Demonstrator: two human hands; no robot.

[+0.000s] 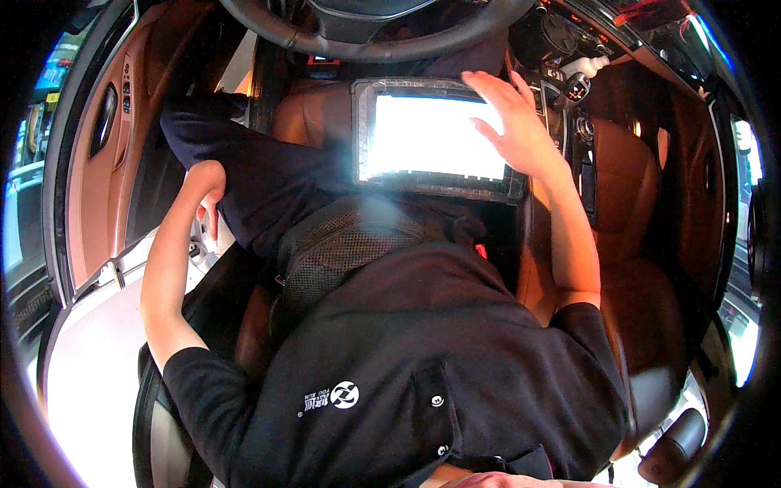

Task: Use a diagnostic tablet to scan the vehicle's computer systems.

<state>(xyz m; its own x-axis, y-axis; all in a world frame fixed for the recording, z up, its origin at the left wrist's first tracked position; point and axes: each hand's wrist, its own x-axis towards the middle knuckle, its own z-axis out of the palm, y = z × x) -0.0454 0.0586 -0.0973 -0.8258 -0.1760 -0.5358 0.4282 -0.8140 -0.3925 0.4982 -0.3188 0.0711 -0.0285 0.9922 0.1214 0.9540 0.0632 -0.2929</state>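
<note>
A black tablet (435, 130) in a thick case lies at my lap and the seat's front, its screen glaring white with unreadable content. My right hand (508, 118) is open over the screen's upper right part, thumb and fingers apart. My left hand (210, 195) hangs bent at the wrist beside my dark-trousered left thigh (236, 154), fingers loosely extended downward and partly hidden, with nothing visible in them. A black mesh pouch (333, 252) rests across my waist.
The steering wheel (374, 49) is ahead. A centre console (584, 154) with gear selector (573, 88) and a small white bottle (584, 67) is at right, beside a brown passenger seat (639, 268). The driver's door (114, 163) stands at left.
</note>
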